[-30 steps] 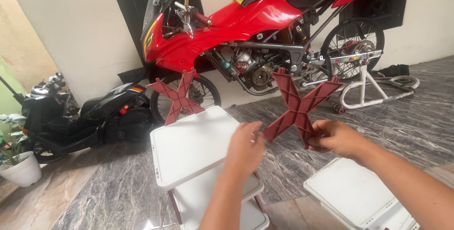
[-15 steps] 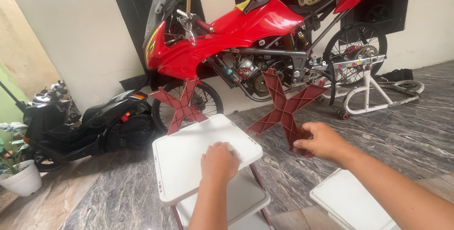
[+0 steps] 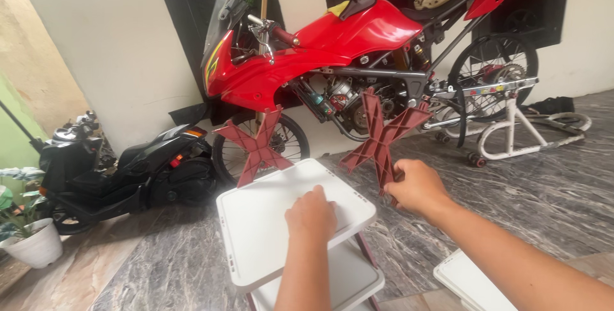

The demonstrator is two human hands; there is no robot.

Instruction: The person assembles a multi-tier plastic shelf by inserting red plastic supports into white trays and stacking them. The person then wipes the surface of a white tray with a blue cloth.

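My left hand [image 3: 311, 214] rests palm-down on the top white shelf panel [image 3: 268, 240] of a small plastic rack, fingers curled. My right hand [image 3: 416, 186] grips the lower leg of a dark red X-shaped side brace [image 3: 382, 137], held upright just off the panel's right edge. A second dark red X-shaped brace [image 3: 258, 146] stands at the panel's far left edge. A lower white shelf [image 3: 348, 279] shows beneath the top panel.
A red motorcycle [image 3: 332, 55] on a white paddock stand [image 3: 518, 133] is parked close behind the rack. A small black scooter [image 3: 121, 173] and a white pot with a plant [image 3: 35, 247] are at left. Another white panel [image 3: 470, 282] lies on the grey marble floor, lower right.
My left hand let go of the X brace and came down onto the top panel. My right hand lowered the brace toward the panel's right edge.
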